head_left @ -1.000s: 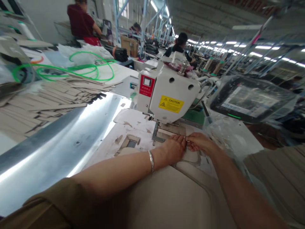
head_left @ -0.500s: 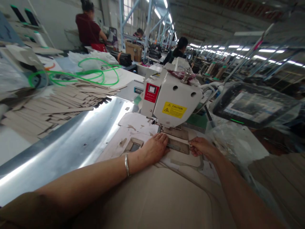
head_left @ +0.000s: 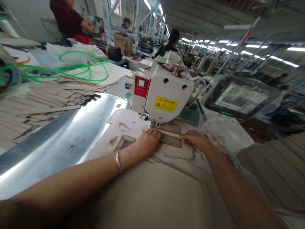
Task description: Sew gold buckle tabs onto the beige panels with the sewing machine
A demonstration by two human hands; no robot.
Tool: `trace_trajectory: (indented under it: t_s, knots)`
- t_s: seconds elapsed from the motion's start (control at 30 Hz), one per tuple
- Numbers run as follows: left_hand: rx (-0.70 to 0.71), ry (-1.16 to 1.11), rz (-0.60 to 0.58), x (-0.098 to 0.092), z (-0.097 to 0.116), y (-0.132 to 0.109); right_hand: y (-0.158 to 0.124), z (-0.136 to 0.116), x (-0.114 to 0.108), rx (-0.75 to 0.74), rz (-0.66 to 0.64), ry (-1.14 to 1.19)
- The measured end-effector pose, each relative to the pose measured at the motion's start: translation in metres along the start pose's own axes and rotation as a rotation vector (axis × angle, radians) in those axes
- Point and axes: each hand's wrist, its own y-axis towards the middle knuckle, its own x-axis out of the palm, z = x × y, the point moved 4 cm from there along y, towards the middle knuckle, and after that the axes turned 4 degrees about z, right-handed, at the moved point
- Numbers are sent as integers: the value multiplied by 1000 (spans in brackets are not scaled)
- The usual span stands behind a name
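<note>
A white sewing machine head point(head_left: 170, 89) with a yellow caution label stands over the work. Under it lies a beige piece with cut-out windows point(head_left: 172, 141) on a pale template point(head_left: 97, 148). A narrow beige strip point(head_left: 170, 133) crosses the piece between my hands. My left hand point(head_left: 149, 141) rests palm down at the strip's left end, its fingers lying flat and close to the needle area. Thumb and fingertips of my right hand point(head_left: 193, 139) pinch together at the strip's right end. Large beige panels point(head_left: 166, 190) spread out nearest me.
Many beige strips point(head_left: 47, 98) are piled left, beside a shiny metal plate point(head_left: 78, 133). Green tubing point(head_left: 88, 74) loops behind them. At right stand a plastic-wrapped screen point(head_left: 240, 98) and a stack of beige panels point(head_left: 276, 168). Co-workers point(head_left: 66, 19) sit farther back.
The whole view has shifted, so the machine and both hands appear farther left and slightly higher. Both hands keep their places at the strip; its position on the piece looks much the same.
</note>
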Motion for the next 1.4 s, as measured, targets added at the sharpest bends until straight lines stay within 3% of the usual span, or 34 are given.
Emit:
trace_trajectory:
  t_s: [0.9,1.07,1.4]
  knots:
    - [-117,148,23,-34,-93,-36,-4,-75,90,-64,-84,11]
    - [-103,99,32,-31,-89,-28,5,-73,83,-13,-73,20]
    - [16,-42,-27,-16,-60,-15,3,-47,45,50,-78,33]
